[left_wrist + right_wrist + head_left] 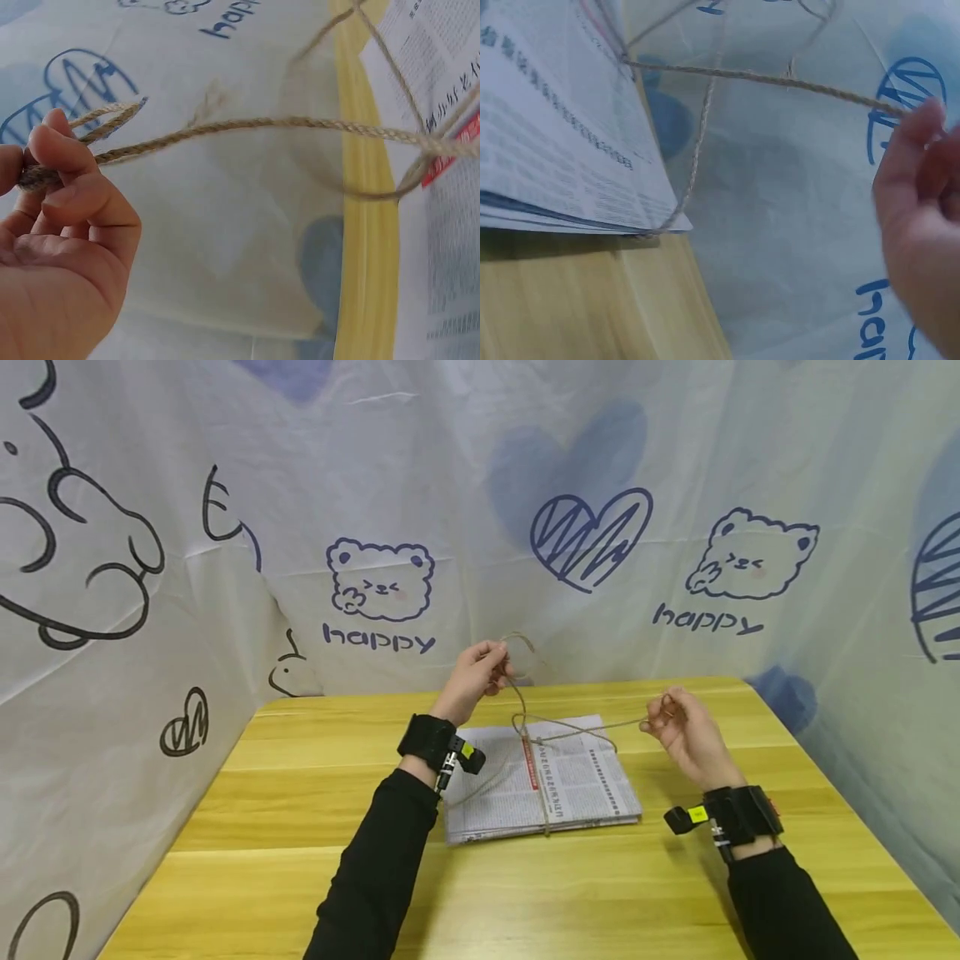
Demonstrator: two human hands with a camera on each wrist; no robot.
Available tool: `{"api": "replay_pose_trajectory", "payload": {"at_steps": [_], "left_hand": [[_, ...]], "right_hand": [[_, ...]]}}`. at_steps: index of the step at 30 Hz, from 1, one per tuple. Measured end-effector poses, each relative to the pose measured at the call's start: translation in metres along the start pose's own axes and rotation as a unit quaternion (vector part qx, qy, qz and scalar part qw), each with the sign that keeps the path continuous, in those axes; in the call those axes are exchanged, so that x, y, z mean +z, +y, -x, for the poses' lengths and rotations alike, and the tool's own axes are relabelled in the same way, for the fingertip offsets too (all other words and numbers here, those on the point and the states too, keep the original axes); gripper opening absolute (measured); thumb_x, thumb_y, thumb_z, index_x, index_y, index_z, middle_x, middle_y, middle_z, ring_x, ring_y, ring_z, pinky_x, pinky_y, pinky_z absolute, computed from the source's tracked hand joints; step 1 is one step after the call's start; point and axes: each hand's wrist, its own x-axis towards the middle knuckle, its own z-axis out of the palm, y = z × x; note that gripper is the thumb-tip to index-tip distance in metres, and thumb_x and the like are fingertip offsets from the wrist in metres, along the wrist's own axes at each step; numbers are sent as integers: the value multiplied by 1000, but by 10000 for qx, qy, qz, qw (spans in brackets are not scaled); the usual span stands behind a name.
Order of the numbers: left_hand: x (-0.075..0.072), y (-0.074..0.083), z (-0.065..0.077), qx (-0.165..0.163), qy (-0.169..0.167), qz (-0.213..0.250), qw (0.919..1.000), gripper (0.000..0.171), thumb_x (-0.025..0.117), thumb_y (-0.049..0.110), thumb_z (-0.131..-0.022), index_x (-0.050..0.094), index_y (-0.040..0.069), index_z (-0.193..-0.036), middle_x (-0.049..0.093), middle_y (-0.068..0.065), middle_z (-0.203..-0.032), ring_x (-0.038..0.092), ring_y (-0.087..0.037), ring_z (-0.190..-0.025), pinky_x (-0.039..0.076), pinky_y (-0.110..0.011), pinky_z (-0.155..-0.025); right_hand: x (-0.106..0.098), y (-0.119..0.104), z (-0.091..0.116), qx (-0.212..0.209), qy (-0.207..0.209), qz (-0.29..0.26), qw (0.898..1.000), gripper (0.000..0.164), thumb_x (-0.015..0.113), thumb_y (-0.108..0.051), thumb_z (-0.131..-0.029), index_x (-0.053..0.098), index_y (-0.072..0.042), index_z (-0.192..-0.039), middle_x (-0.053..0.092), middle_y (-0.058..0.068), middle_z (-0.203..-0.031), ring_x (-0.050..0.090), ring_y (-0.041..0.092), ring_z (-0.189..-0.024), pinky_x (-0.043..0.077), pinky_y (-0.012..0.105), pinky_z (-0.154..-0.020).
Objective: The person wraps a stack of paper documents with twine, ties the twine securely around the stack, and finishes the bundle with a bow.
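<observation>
Holding the twine (558, 727) up off the stack of newspapers (543, 781), we are working with one strand in each hand. Our left hand (476, 677) is raised above the far edge of the stack, its fingers curled round a doubled-over bit of twine; the left wrist view shows the thumb and fingers (64, 161) pinching that loop. Our right hand (686, 735) is hanging out to the right of the papers, its fingertips pinching the other strand, though the right wrist view is too blurred to show how firm that pinch is. The papers are lying in the middle of the yellow table (525, 893), and the twine is already running round them lengthwise and crossing itself above their top face.

We are judging the crossing to be the weak spot. It is standing loose and lifted off the paper, so if either strand is going slack it could be slipping sideways toward an edge of the stack. Pulling unevenly could also be dragging the top sheets askew or crumpling a corner. The small loop in our left fingers looks ready to escape if that pinch is easing.
</observation>
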Motion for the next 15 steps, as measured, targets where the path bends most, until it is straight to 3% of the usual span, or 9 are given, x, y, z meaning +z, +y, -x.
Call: {"api": "replay_pose_trajectory", "payload": {"at_steps": [5,8,11,15], "left_hand": [[-26,-3,17,-16,52,9,10000,25,47,29,-105,57,8,-95,60,-4,-78,46,-13,-58,32,-27,-55],[-44,-9,28,-128,131,102,9998,23,47,27,-105,57,7,-99,59,-5,-79,45,-13,-60,33,-26,-56],[-62,-18,37,-335,353,232,9985,23,48,28,-105,56,6,-101,58,-5,-81,46,-13,-63,34,-24,-56],[-84,-34,50,-613,659,453,9949,28,47,31,-105,54,5,-97,59,-3,-82,48,-12,-65,35,-23,-55]], "right_hand": [[-2,-10,3,-264,370,531,9976,26,34,-24,-109,43,-10,-88,41,3,-77,46,20,-80,49,30,-83],[-5,-17,4,-369,377,379,9979,26,33,-26,-109,37,-11,-88,28,5,-77,34,21,-72,42,30,-69],[-12,-23,2,-504,309,302,9978,30,31,-26,-109,36,-10,-85,21,5,-73,18,19,-60,23,29,-56],[-29,-23,0,-683,261,968,9926,33,29,-25,-109,36,-9,-81,18,5,-67,7,18,-53,9,31,-48]]}}
